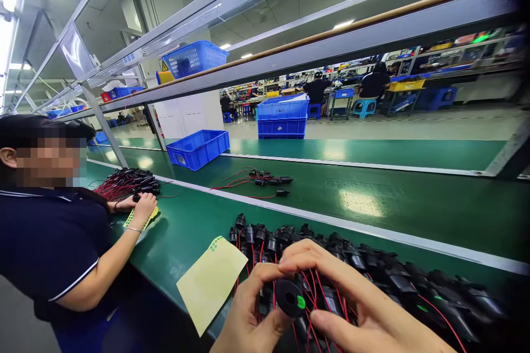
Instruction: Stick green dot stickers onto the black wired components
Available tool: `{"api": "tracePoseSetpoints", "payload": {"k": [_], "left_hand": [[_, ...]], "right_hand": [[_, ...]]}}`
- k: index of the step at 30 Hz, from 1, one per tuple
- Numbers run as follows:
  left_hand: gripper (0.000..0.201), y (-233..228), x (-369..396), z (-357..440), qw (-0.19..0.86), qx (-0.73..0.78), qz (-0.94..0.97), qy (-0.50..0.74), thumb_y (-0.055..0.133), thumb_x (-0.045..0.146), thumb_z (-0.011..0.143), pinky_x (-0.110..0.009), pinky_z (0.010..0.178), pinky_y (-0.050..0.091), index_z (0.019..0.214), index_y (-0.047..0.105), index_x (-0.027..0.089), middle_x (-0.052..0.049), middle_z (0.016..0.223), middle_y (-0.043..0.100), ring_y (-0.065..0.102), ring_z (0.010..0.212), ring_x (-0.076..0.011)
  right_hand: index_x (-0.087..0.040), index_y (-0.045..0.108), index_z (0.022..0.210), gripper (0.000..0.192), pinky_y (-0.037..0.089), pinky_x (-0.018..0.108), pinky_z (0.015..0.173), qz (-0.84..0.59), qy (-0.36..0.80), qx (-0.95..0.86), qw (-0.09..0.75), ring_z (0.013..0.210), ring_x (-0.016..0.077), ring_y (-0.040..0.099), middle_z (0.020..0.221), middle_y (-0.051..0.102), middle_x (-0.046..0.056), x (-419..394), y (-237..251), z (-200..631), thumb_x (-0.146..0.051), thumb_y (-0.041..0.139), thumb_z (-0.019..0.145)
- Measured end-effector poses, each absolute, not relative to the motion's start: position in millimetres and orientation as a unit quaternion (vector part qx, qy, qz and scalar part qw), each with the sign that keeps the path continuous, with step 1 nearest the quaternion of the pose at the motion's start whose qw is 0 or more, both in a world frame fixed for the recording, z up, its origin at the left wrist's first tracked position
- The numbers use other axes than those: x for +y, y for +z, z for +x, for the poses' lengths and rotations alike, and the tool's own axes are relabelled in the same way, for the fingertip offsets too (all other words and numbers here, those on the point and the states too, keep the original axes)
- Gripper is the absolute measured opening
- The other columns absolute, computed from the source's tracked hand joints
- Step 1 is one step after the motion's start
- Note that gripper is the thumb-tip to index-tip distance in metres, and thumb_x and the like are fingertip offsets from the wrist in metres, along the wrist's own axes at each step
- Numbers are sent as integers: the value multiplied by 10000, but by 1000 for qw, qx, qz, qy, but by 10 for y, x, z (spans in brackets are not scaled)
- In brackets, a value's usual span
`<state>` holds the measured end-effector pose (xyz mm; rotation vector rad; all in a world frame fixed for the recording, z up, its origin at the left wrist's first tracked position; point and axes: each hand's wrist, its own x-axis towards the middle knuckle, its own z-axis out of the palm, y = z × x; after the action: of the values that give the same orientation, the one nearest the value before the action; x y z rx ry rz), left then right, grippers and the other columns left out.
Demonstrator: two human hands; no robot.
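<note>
Low in the head view, my left hand point(254, 306) is closed on a round black part with red wires point(285, 293), thumb and index finger on its rim. The part's end face has a dark central hole and a green dot sticker point(301, 302) at its edge. My right hand point(364, 303) curves round the other side, its fingers apart. Its index fingertip meets my left index finger, and its thumb tip lies close beside the sticker. A pile of similar black wired parts point(395, 276) lies behind and beneath my hands. Left of them is a pale yellow sticker sheet point(213, 284) with several green dots.
A co-worker point(53, 237) sits at left, hands over a yellow sheet beside another wired pile point(128, 182). More black parts point(269, 178) lie across the white strip on the green bench point(314, 207). A blue bin point(199, 150) stands behind, below an overhead rail point(331, 38).
</note>
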<state>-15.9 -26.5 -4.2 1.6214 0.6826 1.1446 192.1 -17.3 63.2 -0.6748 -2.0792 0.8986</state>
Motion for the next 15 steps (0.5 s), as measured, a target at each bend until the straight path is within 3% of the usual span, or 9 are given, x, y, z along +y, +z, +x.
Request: {"api": "tracePoseSetpoints", "payload": {"k": [4,7,9,12,14,15], "left_hand": [[352,-44,-248,-139,470,270,687,485,600,397,960,-369,1054,403,1286,600,264,-86,1237,625,559,1166,-234],[347,-41,-245,-127,450,284,686,497,607,427,949,-342,971,431,1245,613,246,-81,1153,631,577,1083,-220],[376,-47,-256,-124,425,307,682,510,623,495,924,-325,893,433,1184,635,224,-70,1063,626,579,998,-210],[518,-54,-299,-114,417,344,670,509,703,607,821,-317,839,427,1146,648,208,-63,1017,623,577,947,-214],[635,-39,-345,-91,457,360,654,483,795,613,728,-312,836,441,1183,631,202,-75,1048,649,593,931,-212],[686,-24,-371,-72,488,362,642,468,830,600,693,-303,807,454,1205,616,196,-88,1069,663,603,883,-196]], "right_hand": [[-375,550,1222,530,558,316,985,-275,346,-814,377,1140,167,603,1186,619,-7,-195,599,1887,-42,548,810],[-391,542,1229,696,525,308,1025,-287,342,-815,369,1180,160,574,1213,601,-21,-213,591,1862,54,543,694],[-385,557,1205,674,516,297,1012,-298,352,-808,367,1156,156,578,1192,601,-22,-204,593,1872,53,545,693],[-349,603,1117,445,520,278,909,-293,435,-768,367,1043,158,598,1091,598,-17,-116,551,1930,-74,599,767],[-311,618,1076,284,520,277,797,-250,535,-714,377,924,165,596,1019,566,-9,-9,466,1972,-299,691,802],[-292,621,1060,323,506,271,735,-223,580,-680,390,857,159,580,988,546,-6,50,411,1987,-434,723,788]]}}
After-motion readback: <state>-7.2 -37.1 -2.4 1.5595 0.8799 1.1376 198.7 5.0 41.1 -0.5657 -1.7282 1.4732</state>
